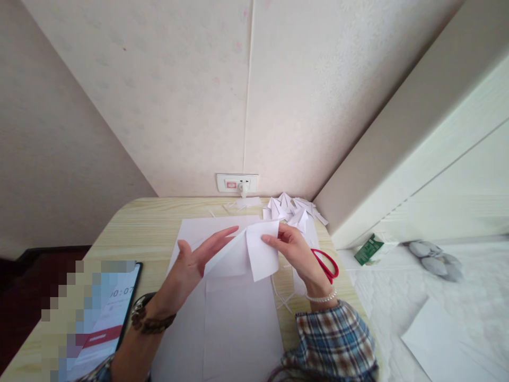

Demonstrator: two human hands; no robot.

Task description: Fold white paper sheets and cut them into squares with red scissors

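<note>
A white paper sheet (254,254), partly folded, is held up above several flat white sheets (234,323) on a light wooden table (135,228). My left hand (194,262) has its fingers stretched out flat, supporting the fold from beneath and behind on the left. My right hand (292,249) pinches the sheet's right edge between thumb and fingers. Red-handled scissors (328,264) lie on the table just right of my right wrist, partly hidden by the hand.
A pile of small folded white paper pieces (292,209) sits at the table's back right, near a wall socket (237,183). A phone (115,313) showing a timer lies at front left. A bed (437,307) with a green packet (368,249) and loose paper stands to the right.
</note>
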